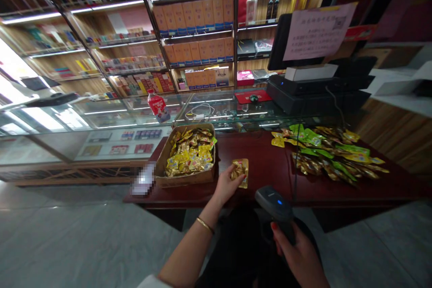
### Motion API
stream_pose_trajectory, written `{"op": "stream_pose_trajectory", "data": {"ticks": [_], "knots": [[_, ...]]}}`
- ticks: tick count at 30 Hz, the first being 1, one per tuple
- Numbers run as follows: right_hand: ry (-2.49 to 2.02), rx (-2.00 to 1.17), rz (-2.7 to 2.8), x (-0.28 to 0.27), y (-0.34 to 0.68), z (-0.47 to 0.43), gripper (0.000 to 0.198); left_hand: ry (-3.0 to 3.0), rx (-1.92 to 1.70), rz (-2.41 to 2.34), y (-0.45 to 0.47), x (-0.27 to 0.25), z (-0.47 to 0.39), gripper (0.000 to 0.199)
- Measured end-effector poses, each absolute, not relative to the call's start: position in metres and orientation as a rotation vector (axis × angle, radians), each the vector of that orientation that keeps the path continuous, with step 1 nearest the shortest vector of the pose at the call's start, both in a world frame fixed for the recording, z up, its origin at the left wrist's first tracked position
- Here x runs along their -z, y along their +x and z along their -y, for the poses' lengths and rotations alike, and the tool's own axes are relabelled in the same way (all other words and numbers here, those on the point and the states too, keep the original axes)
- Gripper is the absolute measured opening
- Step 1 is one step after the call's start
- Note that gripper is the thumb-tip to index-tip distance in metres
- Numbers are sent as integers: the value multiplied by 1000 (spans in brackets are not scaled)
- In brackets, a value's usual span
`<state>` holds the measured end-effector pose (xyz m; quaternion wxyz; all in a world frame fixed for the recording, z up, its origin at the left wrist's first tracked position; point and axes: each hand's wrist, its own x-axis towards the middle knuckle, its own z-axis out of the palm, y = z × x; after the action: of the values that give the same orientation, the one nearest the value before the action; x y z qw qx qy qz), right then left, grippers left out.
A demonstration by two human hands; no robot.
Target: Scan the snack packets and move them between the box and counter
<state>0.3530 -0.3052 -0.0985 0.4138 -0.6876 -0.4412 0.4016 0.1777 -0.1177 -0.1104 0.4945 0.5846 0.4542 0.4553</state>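
Observation:
With fingers closed, my left hand (227, 186) grips the near part of a gold snack packet (243, 168) at the middle of the dark red table (263, 148). My right hand (293, 247) is wrapped round the handle of a black barcode scanner (275, 201), held at the table's front edge with a blue light lit on top. Left of my left hand stands an open cardboard box (187, 180) full of yellow, gold and green packets (194, 155). A spread pile of similar packets (332, 155) lies on the table's right side.
Behind the table runs a glass display counter (135, 112) bearing a red-labelled bottle (158, 105), a white cable (200, 110) and a mouse (254, 98) on a red mat. A monitor with a pink paper sheet (319, 31) stands at the right. Stocked shelves (195, 38) line the back wall.

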Motion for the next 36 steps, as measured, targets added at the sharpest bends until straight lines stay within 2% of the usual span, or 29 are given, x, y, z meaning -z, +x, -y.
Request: {"op": "stream_pose_trajectory", "data": {"ticks": [5,15,30,36], "knots": [[-1719,-1014,1069,107,357,307,53,1132,-1122,-1081,185,153,105,63],[-1727,-1119,1079,109,351,313,55,828,-1271,-973,172,147,100,57],[-1739,-1125,1109,108,352,318,59,848,-1278,-927,177,141,104,56],[-1744,-1069,1130,94,346,306,54,1143,-1329,-980,172,134,109,70]]}}
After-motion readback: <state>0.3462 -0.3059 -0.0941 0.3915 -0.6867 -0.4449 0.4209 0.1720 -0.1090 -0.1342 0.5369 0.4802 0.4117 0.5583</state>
